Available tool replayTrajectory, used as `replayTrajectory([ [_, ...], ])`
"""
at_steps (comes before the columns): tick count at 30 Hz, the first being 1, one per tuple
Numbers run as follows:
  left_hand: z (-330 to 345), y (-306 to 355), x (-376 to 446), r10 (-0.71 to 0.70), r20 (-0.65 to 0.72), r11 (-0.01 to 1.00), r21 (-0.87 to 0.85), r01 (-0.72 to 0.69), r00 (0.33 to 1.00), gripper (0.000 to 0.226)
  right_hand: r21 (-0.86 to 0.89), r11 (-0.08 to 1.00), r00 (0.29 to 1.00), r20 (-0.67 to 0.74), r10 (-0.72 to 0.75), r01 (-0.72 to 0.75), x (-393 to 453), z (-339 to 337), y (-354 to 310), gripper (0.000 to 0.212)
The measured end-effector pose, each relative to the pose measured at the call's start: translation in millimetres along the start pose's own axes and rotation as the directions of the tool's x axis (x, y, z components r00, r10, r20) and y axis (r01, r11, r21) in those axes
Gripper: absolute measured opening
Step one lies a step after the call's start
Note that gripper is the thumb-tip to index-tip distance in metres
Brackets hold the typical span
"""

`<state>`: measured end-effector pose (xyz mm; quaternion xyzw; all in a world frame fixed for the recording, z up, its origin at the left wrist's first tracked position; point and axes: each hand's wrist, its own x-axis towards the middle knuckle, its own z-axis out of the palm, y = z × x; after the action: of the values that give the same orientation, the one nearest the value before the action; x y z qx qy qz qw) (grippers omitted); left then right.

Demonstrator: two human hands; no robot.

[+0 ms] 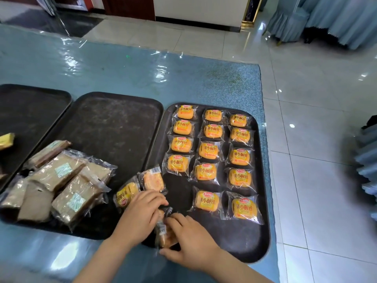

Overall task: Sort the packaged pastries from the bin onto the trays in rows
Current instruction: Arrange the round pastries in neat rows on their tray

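Three rows of yellow packaged buns (210, 150) lie on the right black tray (253, 246). On the middle black tray (114, 123) lies a heap of brown packaged pastries (61, 180). Two more yellow packets (140, 186) straddle the seam between these trays. My left hand (140, 213) rests on them with curled fingers touching a wrapper. My right hand (189, 240) grips a wrapped pastry (163, 231) at the right tray's near left corner.
A third black tray (30, 111) sits at the far left with a yellow packet (6, 140) at its edge. All stand on a table with a glossy blue cover (122, 66). White tiled floor (316, 139) lies beyond the table's right edge.
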<state>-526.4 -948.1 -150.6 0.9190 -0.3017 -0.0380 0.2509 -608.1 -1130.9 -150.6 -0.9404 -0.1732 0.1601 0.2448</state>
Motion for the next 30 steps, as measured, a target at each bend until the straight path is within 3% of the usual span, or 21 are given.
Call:
replayTrajectory([
  [4, 4.6, 14.4, -9.6, -0.006, 0.011, 1.000, -0.007, 0.006, 1.000, 0.033, -0.007, 0.991, 0.991, -0.040, 0.131, -0.132, -4.9, 4.0, -8.4, 0.072],
  [6, 6.9, 20.8, -14.4, -0.030, 0.012, 0.999, -0.039, 0.030, 0.999, 0.030, 0.111, 0.976, 0.977, -0.084, 0.198, -0.189, -7.5, 4.1, -9.2, 0.057],
  [10, 12.6, 45.7, -25.8, -0.201, -0.004, 0.934, -0.303, 0.191, 0.980, 0.039, 0.482, 0.843, 0.935, -0.121, 0.332, -0.237, -25.3, 0.2, 2.7, 0.037],
  [13, 19.8, 64.5, -34.0, -0.277, 0.050, 0.878, -0.393, 0.274, 0.960, 0.045, 0.600, 0.768, 0.916, -0.138, 0.376, -0.225, -46.7, 1.4, 17.8, 0.035],
  [15, 28.5, 72.0, -40.0, -0.238, 0.132, 0.890, -0.368, 0.270, 0.962, 0.045, 0.626, 0.752, 0.912, -0.157, 0.380, -0.206, -62.6, 1.8, 26.1, 0.035],
  [23, 55.1, 92.1, -54.7, -0.080, 0.313, 0.918, -0.348, 0.192, 0.946, 0.039, 0.590, 0.764, 0.869, -0.201, 0.453, -0.262, -111.9, 14.7, 54.1, 0.061],
  [30, 63.8, 109.9, -46.4, -0.112, 0.333, 0.910, -0.345, 0.231, 0.936, 0.041, 0.181, 0.952, 0.873, -0.384, 0.300, -0.248, -134.0, 17.8, 63.5, 0.055],
])
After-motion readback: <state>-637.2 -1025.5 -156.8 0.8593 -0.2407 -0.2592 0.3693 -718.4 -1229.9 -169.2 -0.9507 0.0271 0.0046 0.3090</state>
